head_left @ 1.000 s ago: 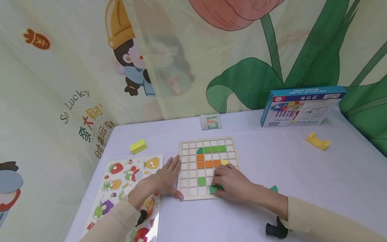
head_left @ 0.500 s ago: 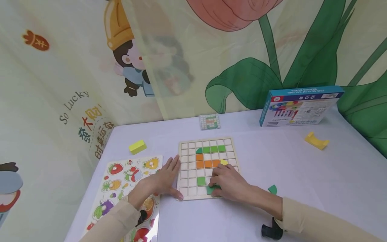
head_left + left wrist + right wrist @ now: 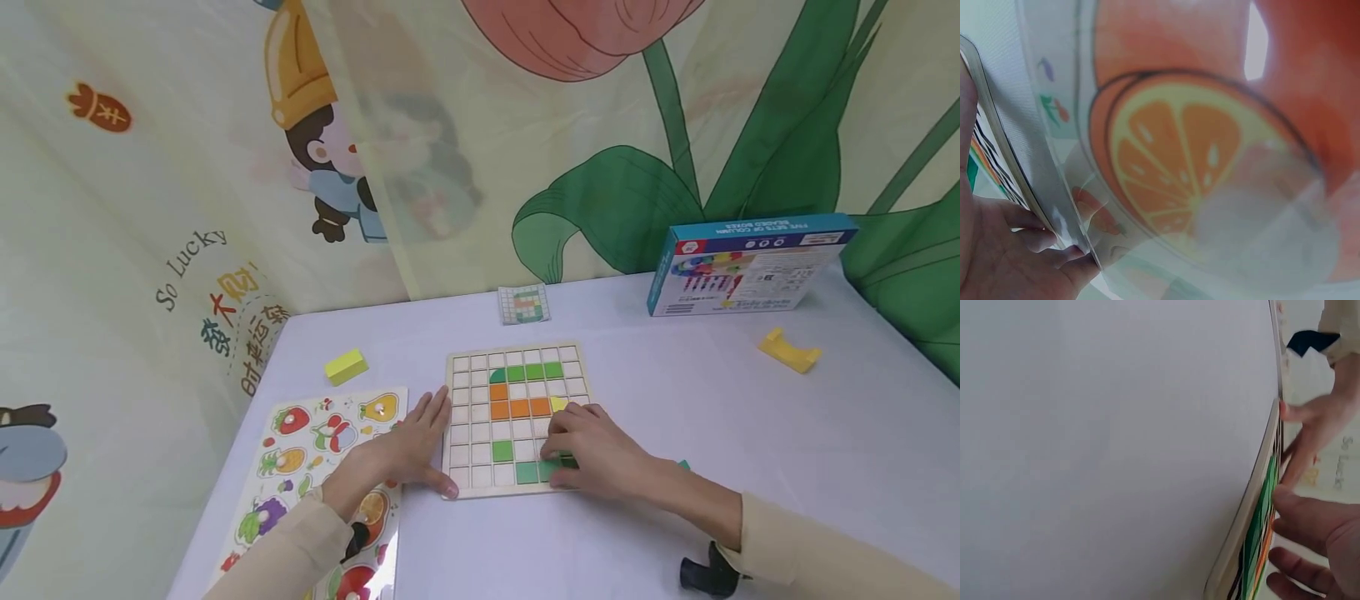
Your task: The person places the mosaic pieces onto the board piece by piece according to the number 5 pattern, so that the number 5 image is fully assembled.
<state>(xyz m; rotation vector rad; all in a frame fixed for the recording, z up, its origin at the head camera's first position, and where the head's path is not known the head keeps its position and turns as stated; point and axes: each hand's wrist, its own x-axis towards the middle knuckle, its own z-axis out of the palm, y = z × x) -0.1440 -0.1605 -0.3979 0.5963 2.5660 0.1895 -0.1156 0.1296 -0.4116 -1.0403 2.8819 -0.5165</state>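
A square wooden grid board (image 3: 471, 433) lies on the table, with green, orange and yellow tiles in some of its cells. My left hand (image 3: 411, 440) rests along the board's left edge, fingers straight and thumb at the near corner. Above the lower right of the board, my right hand (image 3: 600, 454) has thumb and fingers around a dark green tile (image 3: 568, 460), which they partly hide. Two green tiles (image 3: 527, 472) lie in the nearest row beside its thumb. In the right wrist view the thumb and curved fingers (image 3: 1300, 515) are at the board's green tiles (image 3: 1259, 531).
A fruit picture board (image 3: 307, 433) lies at the left, beneath my left forearm. Behind it is a yellow block (image 3: 347, 367). A small pattern card (image 3: 524, 305) sits at the back, a box (image 3: 750, 267) and a yellow curved piece (image 3: 790, 351) at the right. A green piece (image 3: 683, 465) peeks past my right forearm.
My right hand moved slightly left, then right along the nearest row, uncovering two green tiles there. The left hand has stayed at the board's edge.
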